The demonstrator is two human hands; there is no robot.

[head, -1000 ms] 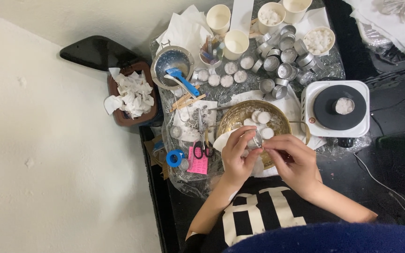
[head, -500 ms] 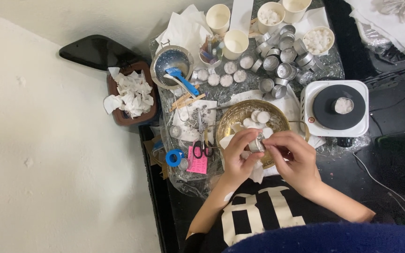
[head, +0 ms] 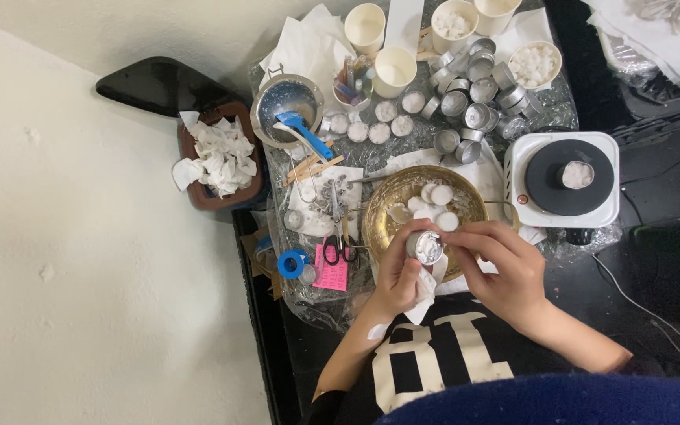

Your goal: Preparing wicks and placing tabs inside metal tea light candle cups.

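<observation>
My left hand (head: pixel 397 277) grips a small metal tealight cup (head: pixel 425 247) with white wax inside, along with a white tissue (head: pixel 423 293) that hangs below the palm. My right hand (head: pixel 505 267) touches the cup's rim from the right with its fingertips. Both hands hover over the near edge of a round brass bowl (head: pixel 382 209) that holds several white wax discs (head: pixel 433 201).
A white hot plate (head: pixel 526 173) with a small cup on it stands to the right. Empty metal cups (head: pixel 475 88), paper cups (head: pixel 365 27), a metal pot with a blue tool (head: pixel 286 107), scissors (head: pixel 337 230), blue tape (head: pixel 292 263) and a brown bin of tissues (head: pixel 219 156) crowd the table.
The metal cup has turned so its waxy inside faces up. My hands stay over the bowl's near edge.
</observation>
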